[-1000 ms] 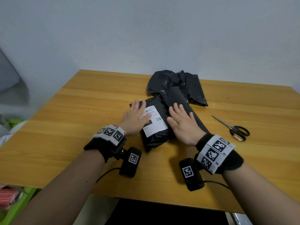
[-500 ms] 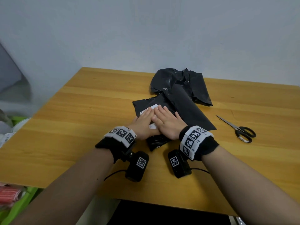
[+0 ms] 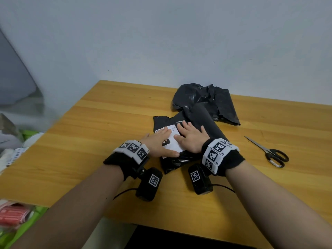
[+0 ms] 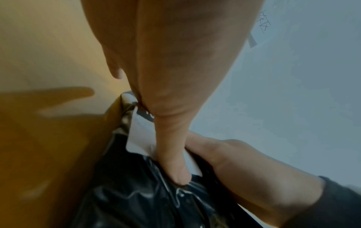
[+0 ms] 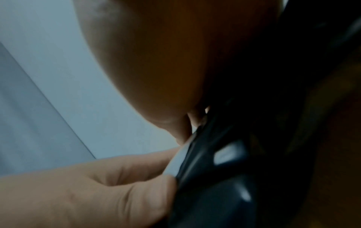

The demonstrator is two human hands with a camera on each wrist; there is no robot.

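Pressing down with left hand (image 3: 157,144) and right hand (image 3: 191,139), both flat, palms down, fingers straight, curled round nothing. Side by side and almost touching, on top of a black poly mailer parcel (image 3: 174,163). Left over the left part of the white shipping label (image 3: 172,146), with thumb laid along its near edge. Right over the label's right edge and onto the black plastic beyond. Seen from the left wrist: thumb tip pushed into glossy, wrinkled film at the label's corner, with the other hand just beside it. From the right wrist: dark and blurred, only palm against black plastic and the left hand's fingers close by.

Lying flat on the wooden table (image 3: 89,141), about the middle, slanting from near the near edge toward the far right. Touching, at its far end, a crumpled black plastic bag (image 3: 201,97) close to the far edge by the wall. Well apart to the right, toward the right edge: black-handled scissors (image 3: 267,150), blades together, tips pointing far-left. Past the left edge, blurred green and red clutter (image 3: 16,214).
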